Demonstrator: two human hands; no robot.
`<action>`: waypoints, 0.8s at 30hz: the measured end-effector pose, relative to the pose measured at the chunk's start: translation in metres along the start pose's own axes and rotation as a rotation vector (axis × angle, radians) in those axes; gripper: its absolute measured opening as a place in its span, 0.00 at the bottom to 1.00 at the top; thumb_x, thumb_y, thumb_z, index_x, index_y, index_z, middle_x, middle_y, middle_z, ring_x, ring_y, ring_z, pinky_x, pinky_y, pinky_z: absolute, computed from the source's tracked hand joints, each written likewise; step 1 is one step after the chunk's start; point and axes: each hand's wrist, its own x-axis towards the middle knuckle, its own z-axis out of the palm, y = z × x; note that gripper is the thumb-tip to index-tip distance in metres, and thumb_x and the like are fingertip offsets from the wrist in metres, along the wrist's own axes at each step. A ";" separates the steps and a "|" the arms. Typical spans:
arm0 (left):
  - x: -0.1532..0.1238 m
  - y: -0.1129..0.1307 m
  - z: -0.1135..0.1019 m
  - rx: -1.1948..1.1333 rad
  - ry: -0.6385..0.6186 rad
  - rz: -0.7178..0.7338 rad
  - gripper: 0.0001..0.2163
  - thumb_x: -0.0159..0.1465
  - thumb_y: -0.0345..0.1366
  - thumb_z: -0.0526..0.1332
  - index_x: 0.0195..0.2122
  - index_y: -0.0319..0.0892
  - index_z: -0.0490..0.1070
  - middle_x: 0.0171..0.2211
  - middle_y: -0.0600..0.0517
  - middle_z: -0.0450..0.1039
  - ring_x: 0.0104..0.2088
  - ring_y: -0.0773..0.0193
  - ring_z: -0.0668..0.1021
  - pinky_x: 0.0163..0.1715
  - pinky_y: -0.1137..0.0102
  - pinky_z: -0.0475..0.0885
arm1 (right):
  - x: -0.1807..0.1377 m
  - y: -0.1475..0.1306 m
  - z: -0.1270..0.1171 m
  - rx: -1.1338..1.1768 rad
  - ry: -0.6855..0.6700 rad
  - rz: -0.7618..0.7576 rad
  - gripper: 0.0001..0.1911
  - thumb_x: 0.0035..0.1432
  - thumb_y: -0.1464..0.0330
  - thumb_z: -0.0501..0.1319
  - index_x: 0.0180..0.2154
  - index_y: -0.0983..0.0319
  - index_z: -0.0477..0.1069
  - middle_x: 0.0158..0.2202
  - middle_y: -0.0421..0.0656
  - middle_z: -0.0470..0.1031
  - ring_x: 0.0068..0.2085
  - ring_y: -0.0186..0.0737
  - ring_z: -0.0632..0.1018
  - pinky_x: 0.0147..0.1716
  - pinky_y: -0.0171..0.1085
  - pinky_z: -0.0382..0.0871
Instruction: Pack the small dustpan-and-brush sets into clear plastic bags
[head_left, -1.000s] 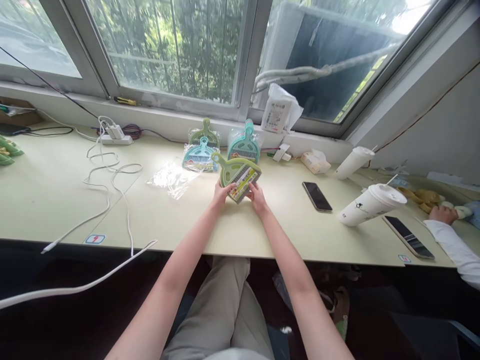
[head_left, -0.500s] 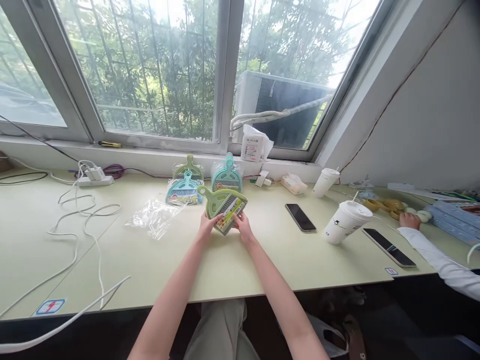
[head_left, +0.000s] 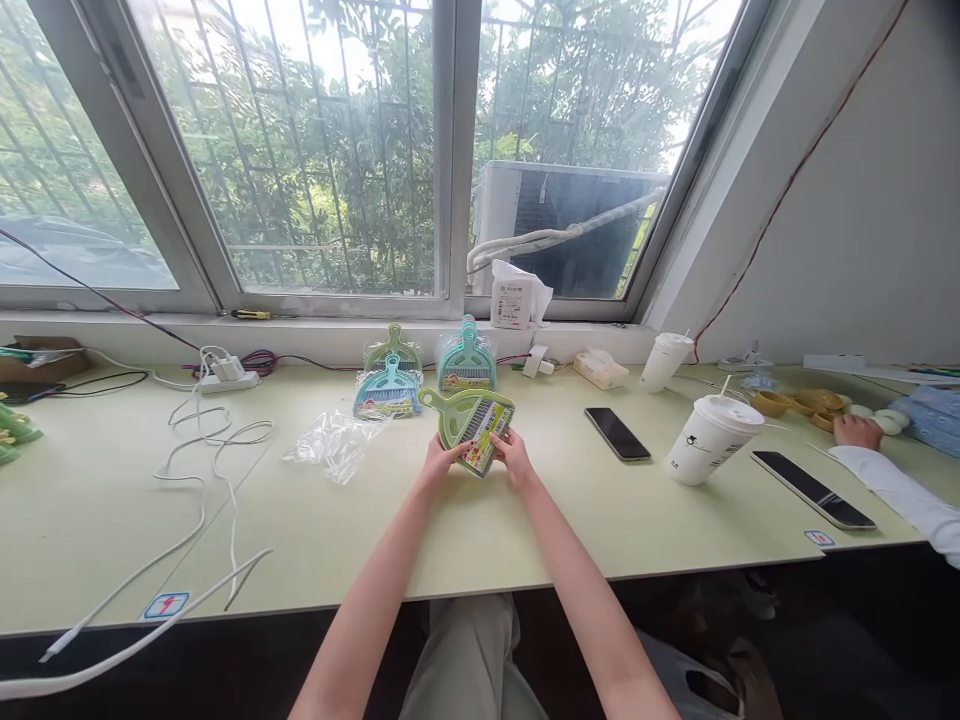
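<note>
Between both hands, just above the table, I hold a green dustpan and brush set (head_left: 460, 415) with a printed label, its looped handle tilted to the upper left. My left hand (head_left: 441, 462) grips the left lower side, thumb on the front. My right hand (head_left: 512, 458) is closed on the right lower edge, thumb over the label. Behind it stand a blue dustpan set (head_left: 390, 388), a green one (head_left: 394, 345) at its back, and a stack of teal dustpan sets (head_left: 466, 362). Crumpled clear plastic wrap (head_left: 337, 445) lies to the left.
White cables (head_left: 202, 480) and a power strip (head_left: 229, 378) occupy the left. To the right are a phone (head_left: 616, 433), a white cup (head_left: 709, 440), another cup (head_left: 666, 362), a second phone (head_left: 814, 488) and a tissue pack (head_left: 600, 368). Another person's hand (head_left: 857, 432) rests at far right.
The whole view has shifted, so things on the table appear further right, and more of the left side shows. Both hands still hold the green dustpan set in nearly the same pose.
</note>
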 end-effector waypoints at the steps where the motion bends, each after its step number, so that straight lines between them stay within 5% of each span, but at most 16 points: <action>1: 0.001 -0.001 0.000 -0.001 0.016 -0.003 0.28 0.45 0.40 0.73 0.46 0.39 0.69 0.47 0.42 0.75 0.47 0.52 0.77 0.46 0.58 0.73 | -0.002 0.000 0.001 0.007 -0.023 0.005 0.21 0.46 0.61 0.69 0.42 0.60 0.69 0.40 0.43 0.79 0.37 0.40 0.81 0.35 0.38 0.77; 11: 0.005 0.001 -0.004 0.012 0.022 0.024 0.28 0.42 0.39 0.74 0.44 0.40 0.70 0.44 0.44 0.76 0.45 0.53 0.78 0.46 0.59 0.73 | -0.002 0.004 0.005 0.017 -0.012 0.038 0.17 0.47 0.69 0.67 0.41 0.60 0.68 0.39 0.43 0.79 0.37 0.40 0.80 0.35 0.39 0.78; 17: 0.006 0.011 -0.008 0.105 0.044 -0.031 0.26 0.48 0.47 0.69 0.45 0.41 0.70 0.40 0.43 0.76 0.39 0.52 0.79 0.35 0.62 0.74 | -0.006 0.001 0.008 0.056 -0.028 -0.002 0.18 0.45 0.67 0.69 0.40 0.60 0.69 0.39 0.43 0.79 0.37 0.41 0.81 0.36 0.40 0.78; 21: 0.004 0.027 -0.037 0.395 0.594 0.118 0.18 0.63 0.48 0.51 0.45 0.43 0.70 0.40 0.42 0.75 0.45 0.50 0.76 0.43 0.56 0.70 | -0.009 -0.003 0.007 0.054 -0.012 -0.012 0.18 0.45 0.66 0.69 0.40 0.60 0.69 0.40 0.43 0.79 0.38 0.42 0.81 0.36 0.40 0.78; 24: 0.000 0.032 -0.073 0.846 0.941 0.131 0.18 0.60 0.37 0.55 0.51 0.42 0.66 0.56 0.37 0.64 0.62 0.43 0.59 0.54 0.46 0.57 | -0.008 -0.003 0.003 0.050 0.014 -0.018 0.18 0.44 0.66 0.69 0.39 0.59 0.69 0.40 0.44 0.79 0.39 0.44 0.81 0.36 0.42 0.78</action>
